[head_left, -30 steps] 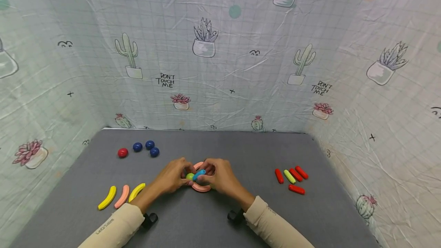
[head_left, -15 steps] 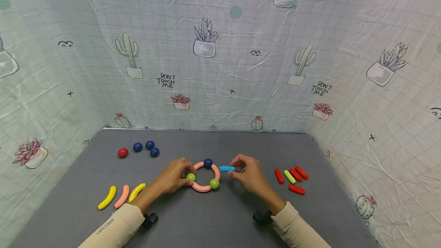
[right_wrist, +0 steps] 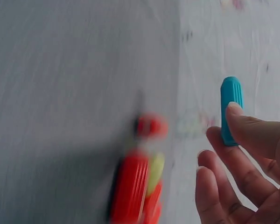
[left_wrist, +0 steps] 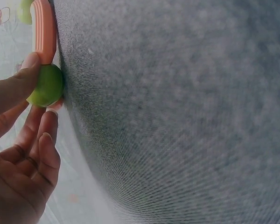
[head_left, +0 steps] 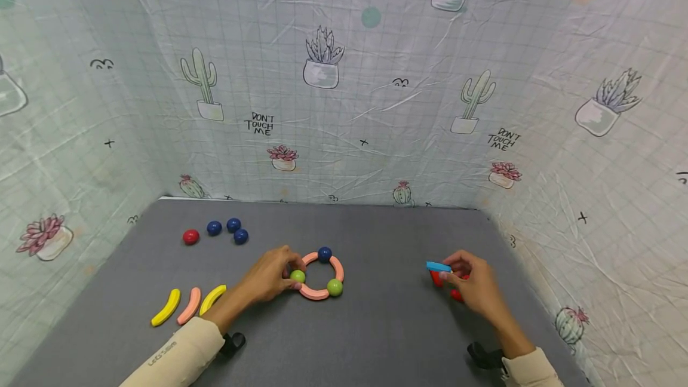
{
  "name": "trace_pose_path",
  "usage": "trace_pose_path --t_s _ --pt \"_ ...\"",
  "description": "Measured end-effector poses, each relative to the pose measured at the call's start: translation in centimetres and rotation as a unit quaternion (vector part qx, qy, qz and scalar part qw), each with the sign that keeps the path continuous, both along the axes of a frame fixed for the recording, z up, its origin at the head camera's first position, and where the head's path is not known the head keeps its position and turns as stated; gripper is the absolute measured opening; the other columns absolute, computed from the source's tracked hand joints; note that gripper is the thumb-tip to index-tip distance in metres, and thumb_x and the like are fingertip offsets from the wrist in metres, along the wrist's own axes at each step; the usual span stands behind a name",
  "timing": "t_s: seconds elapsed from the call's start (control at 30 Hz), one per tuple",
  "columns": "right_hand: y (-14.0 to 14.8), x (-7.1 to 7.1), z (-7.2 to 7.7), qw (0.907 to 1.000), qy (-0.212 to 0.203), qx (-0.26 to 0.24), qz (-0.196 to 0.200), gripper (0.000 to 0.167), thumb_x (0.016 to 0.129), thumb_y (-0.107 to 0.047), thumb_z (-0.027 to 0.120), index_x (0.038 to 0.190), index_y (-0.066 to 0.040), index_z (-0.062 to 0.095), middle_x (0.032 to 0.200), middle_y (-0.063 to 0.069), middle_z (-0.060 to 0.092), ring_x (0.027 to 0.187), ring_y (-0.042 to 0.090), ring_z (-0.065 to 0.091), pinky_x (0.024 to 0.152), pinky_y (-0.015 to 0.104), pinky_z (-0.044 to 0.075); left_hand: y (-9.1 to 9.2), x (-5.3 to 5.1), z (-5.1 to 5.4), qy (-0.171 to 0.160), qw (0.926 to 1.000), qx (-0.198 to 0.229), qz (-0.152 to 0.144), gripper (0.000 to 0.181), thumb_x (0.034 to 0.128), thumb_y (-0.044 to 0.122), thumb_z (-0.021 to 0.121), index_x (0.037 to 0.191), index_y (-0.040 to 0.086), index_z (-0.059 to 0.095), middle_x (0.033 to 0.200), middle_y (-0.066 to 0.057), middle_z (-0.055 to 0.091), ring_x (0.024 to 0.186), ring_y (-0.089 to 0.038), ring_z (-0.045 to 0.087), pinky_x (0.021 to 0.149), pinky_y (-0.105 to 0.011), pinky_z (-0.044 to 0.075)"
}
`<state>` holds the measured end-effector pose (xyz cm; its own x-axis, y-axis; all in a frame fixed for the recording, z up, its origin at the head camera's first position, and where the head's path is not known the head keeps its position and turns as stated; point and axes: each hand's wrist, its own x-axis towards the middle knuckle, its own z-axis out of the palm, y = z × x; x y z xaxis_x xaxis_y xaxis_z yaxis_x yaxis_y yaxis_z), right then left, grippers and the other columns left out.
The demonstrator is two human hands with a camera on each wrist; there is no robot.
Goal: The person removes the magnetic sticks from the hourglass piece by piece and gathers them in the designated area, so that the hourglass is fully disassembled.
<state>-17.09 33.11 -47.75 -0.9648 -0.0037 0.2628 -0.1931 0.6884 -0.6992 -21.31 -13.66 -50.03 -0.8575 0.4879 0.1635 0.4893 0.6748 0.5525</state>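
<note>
A ring of three pink curved rods [head_left: 337, 269], two green balls and a dark blue ball [head_left: 324, 254] lies mid-table. My left hand [head_left: 273, 275] pinches the ring's left green ball [head_left: 297, 277] between thumb and fingers; a pink rod [left_wrist: 45, 35] joins that ball in the left wrist view. The other green ball [head_left: 335, 287] sits at the lower right of the ring. Over at the right, my right hand [head_left: 475, 279] holds a short blue rod [head_left: 438, 267] above the table, its thumb pressed along the rod [right_wrist: 226, 119] in the right wrist view.
Below the right hand lie several short red rods [right_wrist: 130, 186] and a yellow-green one [right_wrist: 155, 173], partly hidden in the head view. A red ball [head_left: 190, 237] and three blue balls [head_left: 214, 228] are back left. Yellow [head_left: 166, 308] and pink curved rods [head_left: 189, 306] lie front left.
My right hand has carried the blue rod away from the left green ball, rightward to above the red rods. The left hand stays on the ball, and the ring has come into full view.
</note>
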Motion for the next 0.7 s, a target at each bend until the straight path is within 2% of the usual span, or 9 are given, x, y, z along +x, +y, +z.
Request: trace_pose_path --t_s 0.17,0.33,0.53,0.7 --pt "4.1 1.0 -0.5 0.9992 -0.029 0.008 -0.025 0.019 0.088 -0.004 0.085 0.103 -0.003 0.073 0.094 0.013 0.080 0.074 0.004 0.067 0.065 0.024 0.055 0.0 0.0 0.1 -0.005 1.0000 -0.002 0.004 0.023 0.0872 0.017 0.089 0.107 0.017 0.077 0.102 0.004 0.064 0.082 -0.012 0.060 0.073 -0.024 0.050" --pt "6.8 1.4 -1.2 0.9957 -0.065 0.053 -0.038 0.019 0.089 -0.006 0.086 0.102 -0.002 0.072 0.094 0.014 0.080 0.074 0.004 0.067 0.064 0.024 0.052 0.0 0.1 0.2 -0.006 1.0000 -0.004 0.004 0.023 0.0872 0.018 0.089 0.107 0.017 0.077 0.102 0.003 0.064 0.082 -0.012 0.060 0.073 -0.024 0.050" --pt "8.1 1.3 -1.5 0.9851 -0.106 0.121 -0.062 0.019 0.087 -0.017 0.088 0.098 -0.008 0.075 0.090 0.007 0.080 0.076 0.012 0.065 0.066 0.031 0.047 0.0 0.1 0.2 -0.003 0.9999 -0.008 0.007 0.024 0.0878 0.017 0.088 0.108 0.017 0.076 0.103 0.003 0.064 0.083 -0.012 0.060 0.073 -0.024 0.049" --pt "8.2 1.2 -1.6 0.9793 -0.126 0.144 -0.068 0.019 0.086 -0.021 0.089 0.098 -0.010 0.078 0.089 0.004 0.080 0.078 0.016 0.068 0.070 0.036 0.049 0.1 0.0 0.1 -0.009 0.9998 -0.011 0.011 0.024 0.0878 0.020 0.088 0.108 0.018 0.076 0.101 0.004 0.062 0.084 -0.013 0.059 0.073 -0.024 0.048"
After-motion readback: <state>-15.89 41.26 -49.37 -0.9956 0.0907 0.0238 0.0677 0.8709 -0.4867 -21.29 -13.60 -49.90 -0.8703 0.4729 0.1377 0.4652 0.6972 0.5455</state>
